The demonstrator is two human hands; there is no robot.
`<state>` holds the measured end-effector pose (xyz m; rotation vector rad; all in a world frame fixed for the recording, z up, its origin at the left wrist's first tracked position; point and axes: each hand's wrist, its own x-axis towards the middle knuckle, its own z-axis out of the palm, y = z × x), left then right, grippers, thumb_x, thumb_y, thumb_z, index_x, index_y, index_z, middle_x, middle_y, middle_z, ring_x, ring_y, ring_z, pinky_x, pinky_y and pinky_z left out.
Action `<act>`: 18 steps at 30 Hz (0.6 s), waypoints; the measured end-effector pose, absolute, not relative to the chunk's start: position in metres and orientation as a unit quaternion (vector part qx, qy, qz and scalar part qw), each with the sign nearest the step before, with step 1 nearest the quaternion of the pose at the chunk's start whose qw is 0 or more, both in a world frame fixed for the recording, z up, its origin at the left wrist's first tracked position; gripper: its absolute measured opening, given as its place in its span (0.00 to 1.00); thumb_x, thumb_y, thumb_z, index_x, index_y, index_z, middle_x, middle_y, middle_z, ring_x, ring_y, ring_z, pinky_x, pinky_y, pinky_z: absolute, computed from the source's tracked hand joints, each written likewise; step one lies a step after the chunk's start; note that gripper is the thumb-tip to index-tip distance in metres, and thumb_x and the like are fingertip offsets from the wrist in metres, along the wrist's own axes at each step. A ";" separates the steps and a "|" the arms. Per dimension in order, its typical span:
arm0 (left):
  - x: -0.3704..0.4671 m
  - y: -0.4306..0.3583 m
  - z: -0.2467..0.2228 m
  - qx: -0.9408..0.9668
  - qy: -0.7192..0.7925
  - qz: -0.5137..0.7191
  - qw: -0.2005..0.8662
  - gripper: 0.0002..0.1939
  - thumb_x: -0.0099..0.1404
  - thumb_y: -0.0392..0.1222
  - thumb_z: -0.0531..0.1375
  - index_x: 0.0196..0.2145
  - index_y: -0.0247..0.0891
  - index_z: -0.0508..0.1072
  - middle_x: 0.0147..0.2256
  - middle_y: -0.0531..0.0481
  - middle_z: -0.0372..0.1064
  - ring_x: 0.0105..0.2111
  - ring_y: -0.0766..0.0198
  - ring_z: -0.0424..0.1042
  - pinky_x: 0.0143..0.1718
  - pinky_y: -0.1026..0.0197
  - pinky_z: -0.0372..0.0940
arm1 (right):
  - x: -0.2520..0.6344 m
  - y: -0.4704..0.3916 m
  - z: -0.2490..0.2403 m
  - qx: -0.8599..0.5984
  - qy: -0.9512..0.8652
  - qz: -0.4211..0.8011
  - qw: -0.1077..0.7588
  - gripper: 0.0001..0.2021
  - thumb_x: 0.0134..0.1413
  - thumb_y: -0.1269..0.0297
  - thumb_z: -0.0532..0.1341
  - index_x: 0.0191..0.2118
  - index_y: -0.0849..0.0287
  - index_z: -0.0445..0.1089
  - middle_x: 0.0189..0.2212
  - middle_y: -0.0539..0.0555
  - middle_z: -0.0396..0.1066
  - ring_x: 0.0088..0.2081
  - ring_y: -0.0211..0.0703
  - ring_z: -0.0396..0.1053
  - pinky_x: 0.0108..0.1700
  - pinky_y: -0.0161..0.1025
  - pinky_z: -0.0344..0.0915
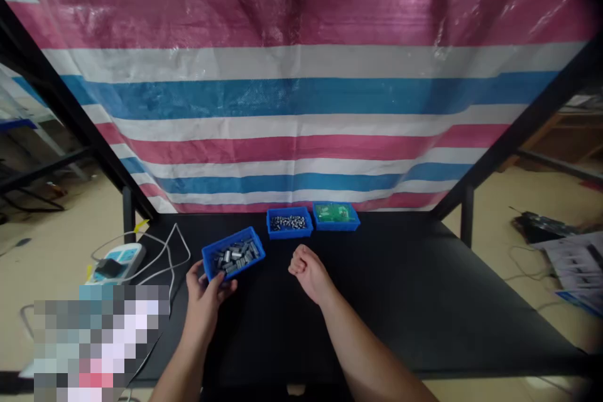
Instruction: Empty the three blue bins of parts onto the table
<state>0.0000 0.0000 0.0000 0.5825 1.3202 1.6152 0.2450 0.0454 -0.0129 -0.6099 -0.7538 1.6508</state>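
My left hand point(207, 289) grips the near left corner of a blue bin point(245, 269), its thumb over the rim. Grey metal pieces point(236, 255) lie inside that bin, which sits at an angle. My right hand point(307, 269) is closed above the black table, to the right of the bin; whether its curled fingers hold anything is hidden. Behind the hands, a second blue bin point(291, 233) contains small shiny metal parts point(288, 222). Touching or nearly touching it on the right, a third blue bin point(337, 226) has green boards point(333, 212) in it.
A white power strip point(134, 262) with a black plug and loose grey cables lies at the left of the black table point(405, 301). Striped plastic sheeting point(292, 100) hangs behind the table between dark frame bars. A blurred patch covers the lower left.
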 end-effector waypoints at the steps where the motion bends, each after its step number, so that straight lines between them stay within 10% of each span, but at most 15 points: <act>1: 0.002 -0.009 0.000 0.250 0.541 0.646 0.476 0.38 0.53 0.43 0.70 0.55 0.50 0.55 0.41 0.54 0.65 0.26 0.64 0.76 0.32 0.53 0.77 | 0.243 0.042 -0.014 -0.277 -0.353 0.682 0.578 0.15 0.57 0.58 0.64 0.27 0.56 0.58 0.20 0.42 0.47 0.23 0.35 0.45 0.30 0.35 0.50; 10: 0.036 -0.062 0.008 0.436 0.572 0.541 0.435 0.44 0.56 0.56 0.67 0.63 0.50 0.49 0.46 0.47 0.66 0.17 0.71 0.69 0.14 0.67 0.63 | 0.228 0.016 -0.021 -0.425 -0.604 0.409 0.536 0.14 0.60 0.55 0.61 0.49 0.54 0.65 0.43 0.53 0.67 0.45 0.45 0.66 0.51 0.44 0.63; 18: 0.040 -0.050 0.000 0.551 0.567 0.484 0.375 0.60 0.49 0.50 0.72 0.70 0.41 0.42 0.53 0.38 0.69 0.51 0.48 0.74 0.53 0.45 0.68 | 0.239 0.025 -0.023 -0.440 -0.584 0.407 0.547 0.16 0.65 0.52 0.56 0.52 0.55 0.67 0.48 0.55 0.72 0.50 0.49 0.69 0.56 0.46 0.64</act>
